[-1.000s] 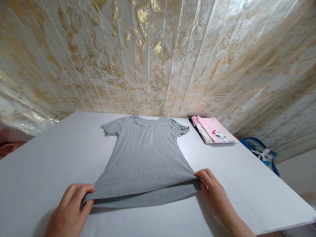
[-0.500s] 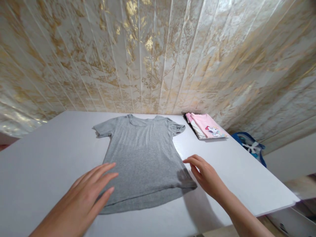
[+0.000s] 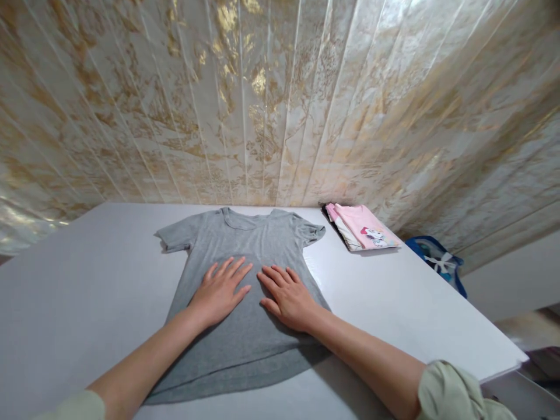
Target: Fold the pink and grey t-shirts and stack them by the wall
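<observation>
A grey short-sleeved T-shirt [image 3: 245, 248] lies spread on the white table, its neckline toward the curtain and its hem toward me. My left hand [image 3: 221, 291] rests flat on the middle of the shirt, fingers apart. Beside it, a small gap away, my right hand [image 3: 286, 297] also lies palm down on the fabric with its fingers stretched out. Neither hand holds anything. My forearms cover parts of the shirt's lower sides.
Folded clothes [image 3: 365, 227], the top one pink with a cartoon print, lie at the table's [image 3: 420, 309] back right. A shiny gold-patterned curtain [image 3: 262, 116] hangs behind. Past the right edge is a blue-rimmed bag [image 3: 437, 262] with a white bow.
Both hands have moved inward and forward from the shirt's lower sides onto its middle, and now lie flat on it. The folded clothes have not moved.
</observation>
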Motion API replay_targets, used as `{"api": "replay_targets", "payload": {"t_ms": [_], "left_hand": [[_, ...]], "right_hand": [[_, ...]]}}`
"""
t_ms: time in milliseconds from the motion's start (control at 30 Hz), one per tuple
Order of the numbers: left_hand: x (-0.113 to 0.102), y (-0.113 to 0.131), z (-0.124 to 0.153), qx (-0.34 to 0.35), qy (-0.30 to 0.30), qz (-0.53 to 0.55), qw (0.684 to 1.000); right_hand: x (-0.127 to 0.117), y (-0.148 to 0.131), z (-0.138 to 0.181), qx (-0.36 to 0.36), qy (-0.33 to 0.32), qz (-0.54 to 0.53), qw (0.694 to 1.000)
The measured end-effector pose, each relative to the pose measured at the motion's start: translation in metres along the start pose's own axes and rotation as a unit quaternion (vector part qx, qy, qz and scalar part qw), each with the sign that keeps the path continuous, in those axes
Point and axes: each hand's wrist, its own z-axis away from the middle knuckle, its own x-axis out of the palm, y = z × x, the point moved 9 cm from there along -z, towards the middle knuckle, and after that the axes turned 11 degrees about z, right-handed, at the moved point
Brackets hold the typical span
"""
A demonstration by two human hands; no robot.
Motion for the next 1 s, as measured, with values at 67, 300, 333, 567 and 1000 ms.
{"api": "replay_targets", "payload": {"t_ms": [67,300,333,567,1000], "left_hand": [[-0.008,-0.011,0.009,-0.008,0.013,-0.005,1.0],[-0.042,-0.029,0.013,0.012,0.08,0.022,0.996],[-0.046,-0.026,0.005,0.023,0.083,0.036,0.996],[-0.026,-0.003,-0.059,0.071,0.025,0.056,0.996],[0.004,-0.015,-0.063,0.043,-0.015,-0.012,0.999]], "right_hand": [[-0.001,0.005,0.018,0.001,-0.018,-0.005,1.0],[-0.012,0.006,0.049,0.019,-0.032,-0.025,0.999],[-0.014,0.006,0.048,0.017,-0.025,-0.03,0.999],[-0.041,0.08,0.059,0.204,0.058,-0.109,0.971],[-0.012,0.103,0.072,0.231,-0.094,-0.295,0.923]]}}
